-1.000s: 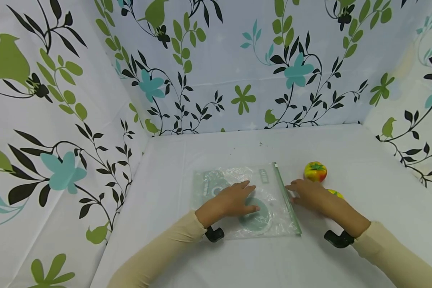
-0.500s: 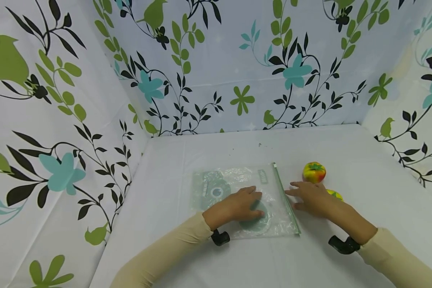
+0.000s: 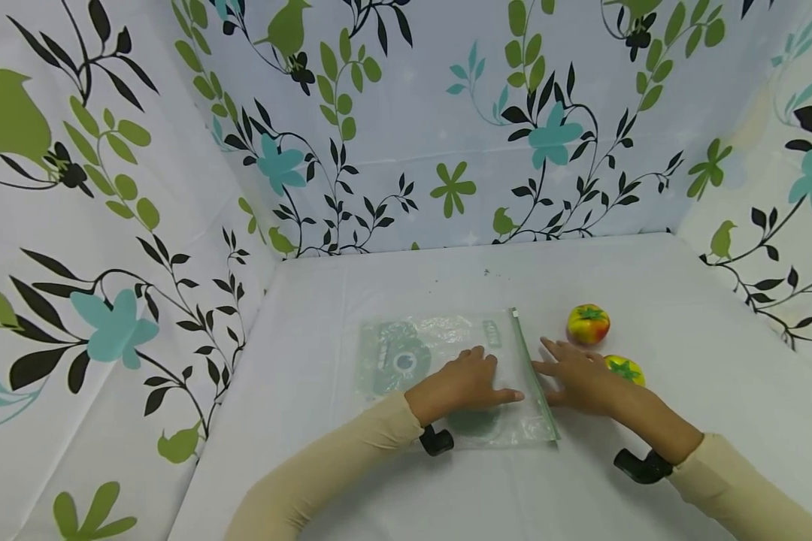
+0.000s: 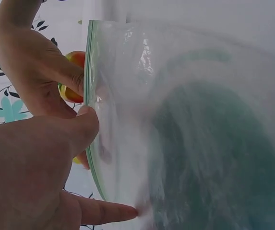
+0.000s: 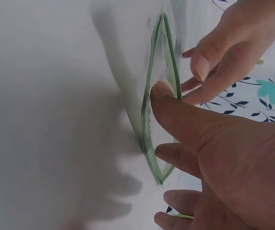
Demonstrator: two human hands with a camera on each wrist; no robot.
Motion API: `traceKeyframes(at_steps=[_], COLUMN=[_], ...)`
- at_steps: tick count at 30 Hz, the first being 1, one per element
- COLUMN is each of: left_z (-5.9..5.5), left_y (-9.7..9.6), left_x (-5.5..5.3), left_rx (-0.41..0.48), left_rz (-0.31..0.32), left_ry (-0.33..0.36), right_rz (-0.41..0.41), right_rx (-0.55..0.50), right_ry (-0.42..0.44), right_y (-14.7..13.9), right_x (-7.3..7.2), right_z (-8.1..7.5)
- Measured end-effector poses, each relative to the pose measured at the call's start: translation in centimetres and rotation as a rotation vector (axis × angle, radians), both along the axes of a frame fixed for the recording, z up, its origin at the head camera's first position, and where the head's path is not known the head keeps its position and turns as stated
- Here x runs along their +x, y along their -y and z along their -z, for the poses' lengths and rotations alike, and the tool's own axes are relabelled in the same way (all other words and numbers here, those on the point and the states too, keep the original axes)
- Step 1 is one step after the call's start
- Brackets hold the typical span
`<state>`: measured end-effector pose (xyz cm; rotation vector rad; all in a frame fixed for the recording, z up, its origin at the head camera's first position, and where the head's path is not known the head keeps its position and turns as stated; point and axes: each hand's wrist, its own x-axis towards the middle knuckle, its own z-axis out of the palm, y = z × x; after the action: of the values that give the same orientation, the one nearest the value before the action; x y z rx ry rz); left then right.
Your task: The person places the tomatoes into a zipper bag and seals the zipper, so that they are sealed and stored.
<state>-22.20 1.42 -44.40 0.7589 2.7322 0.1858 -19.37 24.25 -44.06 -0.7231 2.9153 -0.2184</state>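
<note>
Your clear zip bag (image 3: 449, 330) lies on the bench (image 3: 392, 278), its green-edged mouth (image 5: 145, 115) parted – round green patches (image 3: 402, 364) show on it, but whether anything is inside you can't tell. Your left hand (image 3: 459, 385) is over the bag, fingers spread; your right hand (image 3: 578, 379) – fingers also apart – is at the mouth, contact unclear, beside two yellow-and-red fruits (image 3: 588, 324).

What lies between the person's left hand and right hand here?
Part of the clear plastic bag, including its green edge, lies between the left hand and the right hand; the head view shows this.
</note>
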Motion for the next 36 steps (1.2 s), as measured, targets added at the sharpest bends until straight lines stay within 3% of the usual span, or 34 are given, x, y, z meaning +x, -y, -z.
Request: traceKeyframes(at_steps=[13, 23, 36], left_z=[-0.6, -0.2, 1.1], left_y=[-2.4, -3.8, -4.0], left_x=[0.2, 0.6, 0.7], left_rx=[-0.104, -0.203, -0.299], left_rz=[-0.095, -0.192, -0.153], left_ry=[-0.042, -0.089, -0.221], right_rz=[0.022, 0.050, 0.066], right_rx=[-0.013, -0.015, -0.033], right_ry=[0.032, 0.030, 0.033], right_y=[0.1, 0.7, 1.2], right_x=[0.5, 1.2, 1.5], right_z=[0.6, 0.5, 0.4])
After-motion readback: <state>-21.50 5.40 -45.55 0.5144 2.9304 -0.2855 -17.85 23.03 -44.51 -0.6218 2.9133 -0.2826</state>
